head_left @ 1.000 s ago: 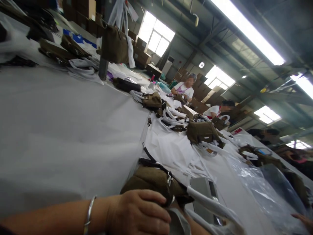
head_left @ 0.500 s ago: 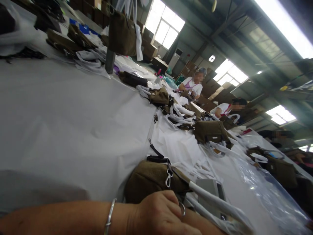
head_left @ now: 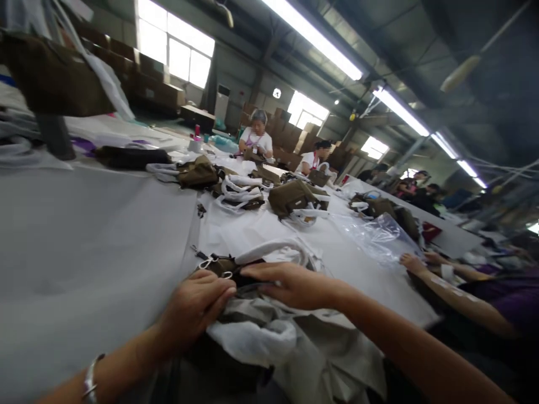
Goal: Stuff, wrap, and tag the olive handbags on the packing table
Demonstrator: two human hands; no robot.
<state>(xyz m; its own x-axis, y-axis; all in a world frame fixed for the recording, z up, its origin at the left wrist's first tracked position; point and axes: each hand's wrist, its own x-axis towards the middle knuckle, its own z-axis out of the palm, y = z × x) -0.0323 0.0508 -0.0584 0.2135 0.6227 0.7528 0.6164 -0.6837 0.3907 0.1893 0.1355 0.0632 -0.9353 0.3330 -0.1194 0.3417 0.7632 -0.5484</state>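
A dark olive handbag (head_left: 223, 266) lies just in front of me, partly hidden by my hands, its white-wrapped strap (head_left: 275, 247) looping up behind. Metal clips show at its near left edge. My left hand (head_left: 202, 300), with a silver bracelet at the wrist, is closed with thumb and fingers pinching that edge. Across from it, my right hand (head_left: 290, 285) has its fingers stretched out over the dark opening, the tips partly inside or behind the edge; I cannot tell which. Below both hands, crumpled beige cloth (head_left: 332, 353) and a white padded wrapping (head_left: 255, 340) bunch up.
Several olive handbags (head_left: 290, 197) with wrapped straps lie further along the white table (head_left: 101, 252). One bag (head_left: 54, 73) hangs on a post at upper left. Clear plastic (head_left: 374, 238) lies near a co-worker's hands (head_left: 415, 262) at right. Other people (head_left: 256, 137) sit across the table.
My view has swung to the right and levelled somewhat. My left hand has moved from over the handbag to its left edge, and my right hand now shows plainly at the opening.
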